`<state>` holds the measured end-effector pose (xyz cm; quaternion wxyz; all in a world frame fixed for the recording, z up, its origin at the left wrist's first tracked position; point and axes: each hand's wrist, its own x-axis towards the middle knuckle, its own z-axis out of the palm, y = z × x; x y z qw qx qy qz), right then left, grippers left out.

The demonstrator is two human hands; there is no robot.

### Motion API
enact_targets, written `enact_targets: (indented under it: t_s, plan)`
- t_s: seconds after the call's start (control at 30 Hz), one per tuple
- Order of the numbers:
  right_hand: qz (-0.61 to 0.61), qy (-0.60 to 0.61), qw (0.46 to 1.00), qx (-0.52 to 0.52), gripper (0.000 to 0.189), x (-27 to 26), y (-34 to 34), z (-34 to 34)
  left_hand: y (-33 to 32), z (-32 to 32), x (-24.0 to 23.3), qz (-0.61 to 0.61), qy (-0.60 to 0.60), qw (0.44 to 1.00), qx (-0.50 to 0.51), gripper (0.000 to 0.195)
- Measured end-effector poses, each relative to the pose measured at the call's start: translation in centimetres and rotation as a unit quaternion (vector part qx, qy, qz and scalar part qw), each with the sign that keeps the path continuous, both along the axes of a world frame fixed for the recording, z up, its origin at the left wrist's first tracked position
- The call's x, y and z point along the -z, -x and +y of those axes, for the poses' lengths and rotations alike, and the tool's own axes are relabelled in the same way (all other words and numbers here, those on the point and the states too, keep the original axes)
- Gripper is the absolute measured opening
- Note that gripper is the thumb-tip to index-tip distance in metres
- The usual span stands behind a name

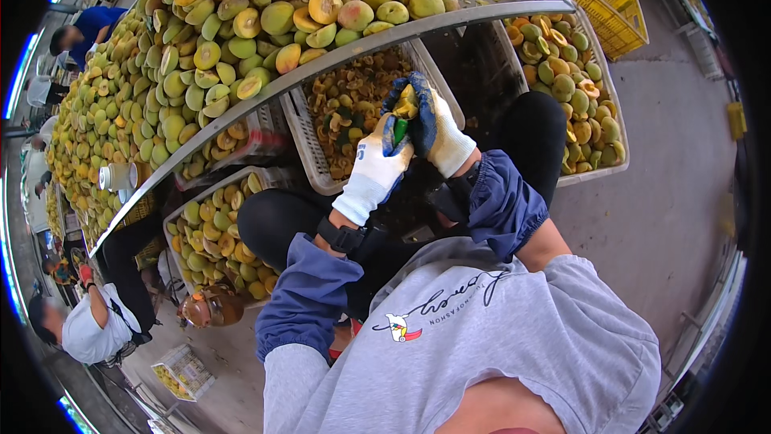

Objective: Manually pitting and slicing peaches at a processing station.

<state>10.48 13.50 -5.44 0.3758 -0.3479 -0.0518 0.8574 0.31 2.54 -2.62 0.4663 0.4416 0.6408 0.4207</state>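
Both my hands wear white knit gloves with blue-coated palms and fingers. My left hand [383, 154] closes round a green handle [400, 131]; the tool's working end is hidden against the fruit. A piece of yellow stone fruit [406, 103] sits in the fingers of my right hand [435, 124], touching the left hand's fingertips. Below and beyond them, a pale plastic crate [316, 178] holds brown fruit scraps, likely pits and trimmings, with some leaves.
Past the metal table rim [367, 45] lies a large heap of whole and halved fruit [229, 42]. Fruit-filled crates stand left [214, 235] and right [566, 94]. A yellow crate [602, 6] rests at upper right. A brown jug [211, 306] and a seated co-worker [99, 325] are at left.
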Motion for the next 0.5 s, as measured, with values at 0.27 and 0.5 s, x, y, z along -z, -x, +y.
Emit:
enact_targets:
  t_s: [0.27, 0.5]
  plan:
    - [-0.079, -0.023, 0.997, -0.010, 0.036, 3.2, -4.0, 5.2, 3.9, 2.2, 2.8, -0.317, 0.149, 0.912, -0.213, 0.015]
    - [-0.592, -0.616, 0.500, -0.143, 0.042, 0.2, -12.1, 12.6, 4.0, 2.9, 8.7, -0.288, 0.218, 0.918, -0.166, 0.025]
